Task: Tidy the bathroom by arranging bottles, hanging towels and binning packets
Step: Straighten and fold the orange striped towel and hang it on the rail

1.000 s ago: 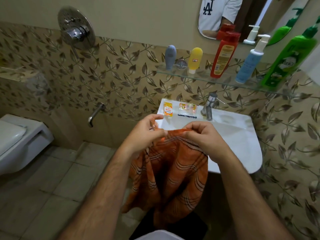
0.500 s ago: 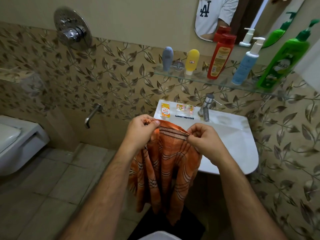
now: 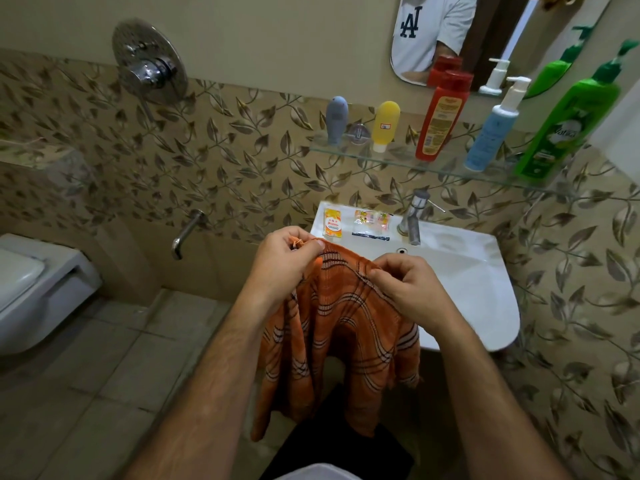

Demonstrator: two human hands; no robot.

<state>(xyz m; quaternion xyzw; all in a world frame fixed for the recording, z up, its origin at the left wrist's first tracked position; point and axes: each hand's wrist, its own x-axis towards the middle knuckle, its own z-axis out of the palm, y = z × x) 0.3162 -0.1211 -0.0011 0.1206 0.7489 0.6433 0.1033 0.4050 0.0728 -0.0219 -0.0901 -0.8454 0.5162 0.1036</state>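
1. Both forearms reach forward; the left hand (image 3: 282, 263) and right hand (image 3: 407, 289) each pinch the top edge of the orange checked towel (image 3: 337, 341) between thumb and curled fingers.
2. The towel hangs straight down beneath the hands — long axis vertical.
3. Just beyond the hands, sachets (image 3: 370, 224) lie on the washbasin (image 3: 478, 289) rim.

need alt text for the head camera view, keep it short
Both hands, left hand and right hand, pinch the top edge of an orange plaid towel hanging in front of a white sink. Three packets lie on the sink's back ledge; five bottles stand on a glass shelf above.
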